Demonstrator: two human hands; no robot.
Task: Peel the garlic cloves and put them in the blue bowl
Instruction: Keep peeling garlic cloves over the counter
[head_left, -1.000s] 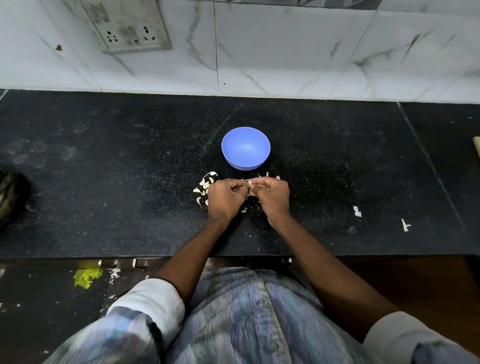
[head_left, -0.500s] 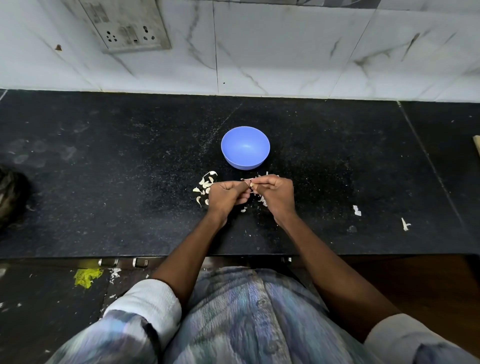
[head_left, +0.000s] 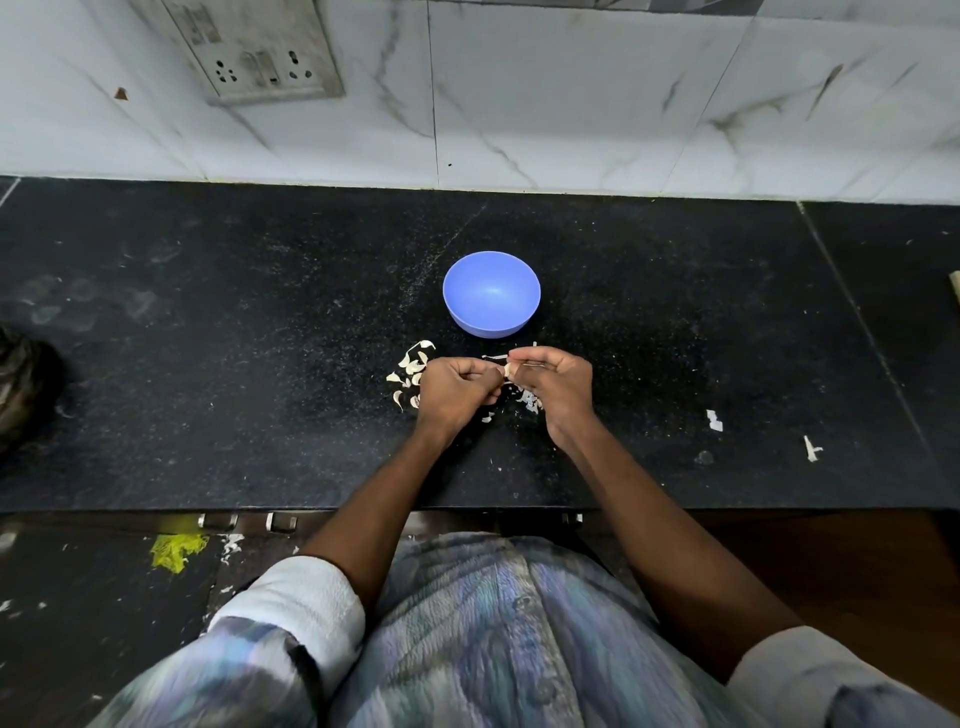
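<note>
One head-worn wide-angle view looks steeply down from close above the counter (head_left: 208, 364), facing the tiled wall (head_left: 571, 93) behind it.

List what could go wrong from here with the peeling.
The garlic clove is pinched between the left hand and right hand above the counter, not over the blue bowl; it might slip into the peel scraps. Loose skin might also ride along into the bowl.
</note>
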